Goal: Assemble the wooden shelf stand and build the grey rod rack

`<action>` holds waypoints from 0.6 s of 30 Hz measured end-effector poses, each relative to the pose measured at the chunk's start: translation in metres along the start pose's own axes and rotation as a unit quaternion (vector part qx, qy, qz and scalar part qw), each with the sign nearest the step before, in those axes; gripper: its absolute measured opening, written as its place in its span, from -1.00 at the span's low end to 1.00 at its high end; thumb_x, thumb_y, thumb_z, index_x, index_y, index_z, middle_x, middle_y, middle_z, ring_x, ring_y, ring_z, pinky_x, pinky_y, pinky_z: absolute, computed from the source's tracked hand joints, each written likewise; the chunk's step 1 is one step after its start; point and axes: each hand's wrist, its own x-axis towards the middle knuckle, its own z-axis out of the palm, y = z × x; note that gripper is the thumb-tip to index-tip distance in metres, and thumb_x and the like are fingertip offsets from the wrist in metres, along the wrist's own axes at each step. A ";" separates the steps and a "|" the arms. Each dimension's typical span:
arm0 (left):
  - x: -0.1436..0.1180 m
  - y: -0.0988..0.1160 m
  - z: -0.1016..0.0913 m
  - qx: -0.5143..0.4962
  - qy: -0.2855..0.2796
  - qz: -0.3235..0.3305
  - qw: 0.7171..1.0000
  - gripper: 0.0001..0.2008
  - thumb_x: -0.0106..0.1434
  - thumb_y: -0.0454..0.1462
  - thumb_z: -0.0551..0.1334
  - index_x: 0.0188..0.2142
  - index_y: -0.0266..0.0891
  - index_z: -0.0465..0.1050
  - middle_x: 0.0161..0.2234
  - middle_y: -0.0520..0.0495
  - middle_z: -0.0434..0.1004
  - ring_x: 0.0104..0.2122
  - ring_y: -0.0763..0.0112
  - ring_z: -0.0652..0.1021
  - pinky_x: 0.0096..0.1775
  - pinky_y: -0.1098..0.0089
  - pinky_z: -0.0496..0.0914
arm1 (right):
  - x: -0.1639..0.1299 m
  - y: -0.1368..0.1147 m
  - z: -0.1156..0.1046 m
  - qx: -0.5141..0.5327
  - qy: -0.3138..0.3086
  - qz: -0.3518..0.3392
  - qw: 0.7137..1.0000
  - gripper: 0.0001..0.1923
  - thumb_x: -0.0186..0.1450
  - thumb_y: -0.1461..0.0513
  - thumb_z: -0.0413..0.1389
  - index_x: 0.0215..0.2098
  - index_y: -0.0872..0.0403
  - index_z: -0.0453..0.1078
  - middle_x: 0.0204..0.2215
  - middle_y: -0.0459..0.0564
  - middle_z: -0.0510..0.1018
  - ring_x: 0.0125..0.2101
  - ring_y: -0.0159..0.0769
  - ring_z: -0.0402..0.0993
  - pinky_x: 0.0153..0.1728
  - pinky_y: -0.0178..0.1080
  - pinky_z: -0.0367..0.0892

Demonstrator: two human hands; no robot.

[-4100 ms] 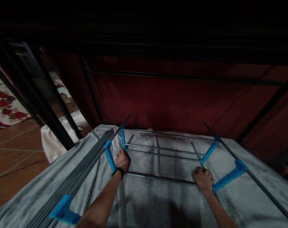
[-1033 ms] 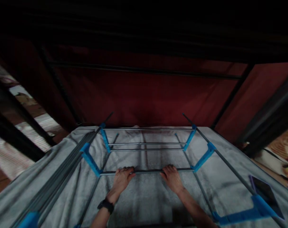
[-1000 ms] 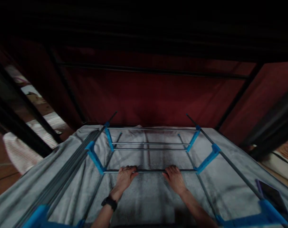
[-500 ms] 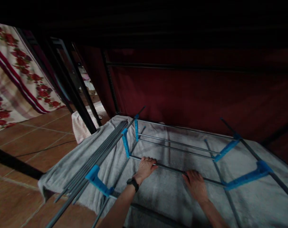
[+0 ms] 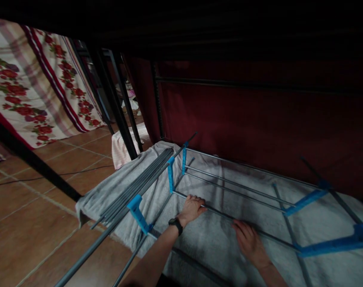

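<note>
A frame of grey metal rods joined by blue plastic brackets lies on a grey blanket (image 5: 211,243). My left hand (image 5: 192,208), a black watch (image 5: 176,226) on its wrist, is closed around a crosswise metal rod (image 5: 219,213). Farther right, my right hand (image 5: 251,242) rests with its fingers curled over that same rod; its thumb is partly hidden. At the rod's left end is a blue bracket (image 5: 171,175), and a longer blue bracket (image 5: 334,244) meets its right end. Two thinner rods run parallel behind it.
A bundle of loose grey rods (image 5: 139,185) lies along the blanket's left side. Dark metal posts (image 5: 115,103) rise at the left, beside a tiled floor (image 5: 50,207). A dark red cloth (image 5: 244,119) hangs behind, and a dark surface (image 5: 199,32) spans overhead.
The view has swung left, so the scene sits farther right. Both hands stay on the same rod; the right hand's fingers have turned more toward the left along it.
</note>
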 end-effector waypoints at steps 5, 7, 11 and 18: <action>-0.001 0.001 0.001 0.002 0.009 0.000 1.000 -0.63 0.44 -0.06 0.04 -0.08 -0.18 0.54 -0.12 -0.16 0.60 -0.07 0.15 0.48 -0.02 0.13 0.18 | -0.004 0.002 0.004 0.063 -0.041 -0.015 0.997 -0.52 0.31 0.40 -0.06 0.00 -0.15 0.52 -0.06 -0.06 0.62 -0.12 -0.20 0.56 -0.07 -0.17 0.43; -0.001 0.001 0.002 0.005 0.010 0.002 1.000 -0.63 0.44 -0.06 0.03 -0.09 -0.18 0.53 -0.13 -0.17 0.60 -0.07 0.15 0.48 -0.02 0.13 0.18 | -0.004 0.001 0.006 0.071 -0.062 0.012 0.995 -0.52 0.31 0.40 -0.07 -0.03 -0.16 0.54 -0.06 -0.04 0.62 -0.19 -0.19 0.58 -0.13 -0.16 0.46; -0.001 0.000 0.004 0.010 0.015 0.005 1.000 -0.62 0.45 -0.05 0.01 -0.09 -0.19 0.52 -0.11 -0.17 0.60 -0.07 0.15 0.48 -0.02 0.12 0.17 | -0.007 0.002 0.013 0.073 -0.083 0.018 0.994 -0.53 0.33 0.38 -0.10 0.00 -0.12 0.53 -0.02 0.01 0.61 -0.28 -0.20 0.60 -0.24 -0.15 0.49; -0.002 -0.001 0.007 0.010 0.025 0.004 1.000 -0.62 0.43 -0.02 0.06 -0.06 -0.18 0.52 -0.12 -0.17 0.58 -0.06 0.15 0.46 -0.02 0.14 0.18 | -0.010 0.004 0.018 0.066 -0.062 0.023 0.996 -0.59 0.33 0.34 -0.07 -0.04 -0.11 0.52 -0.01 0.05 0.61 -0.36 -0.20 0.61 -0.39 -0.17 0.43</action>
